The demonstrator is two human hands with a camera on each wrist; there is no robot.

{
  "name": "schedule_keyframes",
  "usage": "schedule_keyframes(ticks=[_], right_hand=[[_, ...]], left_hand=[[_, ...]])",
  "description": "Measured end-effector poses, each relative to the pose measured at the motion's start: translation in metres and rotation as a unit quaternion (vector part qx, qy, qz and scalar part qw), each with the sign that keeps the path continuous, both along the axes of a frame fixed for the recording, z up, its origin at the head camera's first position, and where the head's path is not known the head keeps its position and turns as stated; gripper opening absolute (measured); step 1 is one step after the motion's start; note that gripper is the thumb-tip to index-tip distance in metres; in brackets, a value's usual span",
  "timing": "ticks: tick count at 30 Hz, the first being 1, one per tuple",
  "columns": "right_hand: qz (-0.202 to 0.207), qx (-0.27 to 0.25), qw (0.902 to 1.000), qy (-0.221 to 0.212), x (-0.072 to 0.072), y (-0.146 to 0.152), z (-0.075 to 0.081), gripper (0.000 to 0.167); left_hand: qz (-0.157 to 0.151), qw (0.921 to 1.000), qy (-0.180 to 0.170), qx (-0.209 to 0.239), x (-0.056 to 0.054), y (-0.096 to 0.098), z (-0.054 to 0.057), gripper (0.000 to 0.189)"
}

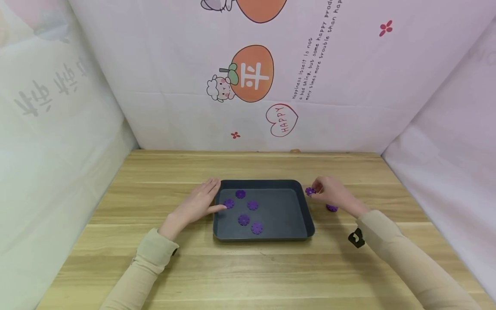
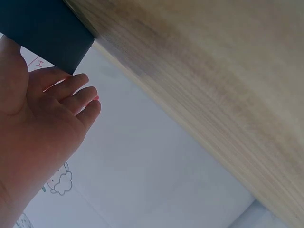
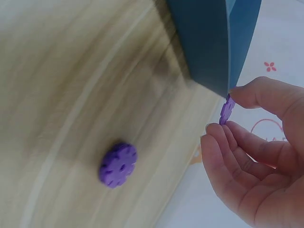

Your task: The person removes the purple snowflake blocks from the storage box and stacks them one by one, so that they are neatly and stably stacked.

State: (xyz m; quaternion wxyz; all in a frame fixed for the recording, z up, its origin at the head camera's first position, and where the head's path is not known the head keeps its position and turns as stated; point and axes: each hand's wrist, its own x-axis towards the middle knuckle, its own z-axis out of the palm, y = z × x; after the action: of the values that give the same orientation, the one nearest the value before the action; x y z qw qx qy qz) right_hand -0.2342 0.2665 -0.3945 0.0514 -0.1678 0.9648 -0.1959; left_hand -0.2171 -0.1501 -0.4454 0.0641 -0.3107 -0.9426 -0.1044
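A dark grey rectangular tray (image 1: 277,211) sits on the table. Several purple notched snowflake discs (image 1: 243,220) lie flat in its left half. My left hand (image 1: 199,201) rests on the tray's left rim, fingers extended and thumb over the inside; in the left wrist view the hand (image 2: 52,102) is at the tray's corner (image 2: 52,33). Between thumb and fingertips, my right hand (image 1: 330,192) pinches one purple snowflake disc (image 3: 227,110), just outside the tray's right back corner. Below that hand, another purple snowflake disc (image 3: 118,164) lies on the table, partly hidden in the head view.
The wooden table (image 1: 248,275) extends around the tray on all sides. White printed cloth (image 1: 174,77) hangs behind it, with more white cloth at left and right. A small black object (image 1: 356,238) shows at the right cuff.
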Motion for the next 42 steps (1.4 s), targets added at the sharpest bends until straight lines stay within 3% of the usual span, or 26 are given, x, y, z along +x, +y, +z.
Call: schedule_keyframes(ticks=[23, 42], right_hand=[[-0.04, 0.011, 0.9992, -0.002, 0.013, 0.035, -0.016, 0.028], [-0.05, 0.008, 0.9987, 0.004, 0.016, 0.059, -0.031, 0.026]], left_hand=[[-0.001, 1.0, -0.001, 0.004, -0.001, 0.0, -0.002, 0.082], [0.006, 0.9998, -0.021, -0.002, -0.002, -0.001, -0.003, 0.083]])
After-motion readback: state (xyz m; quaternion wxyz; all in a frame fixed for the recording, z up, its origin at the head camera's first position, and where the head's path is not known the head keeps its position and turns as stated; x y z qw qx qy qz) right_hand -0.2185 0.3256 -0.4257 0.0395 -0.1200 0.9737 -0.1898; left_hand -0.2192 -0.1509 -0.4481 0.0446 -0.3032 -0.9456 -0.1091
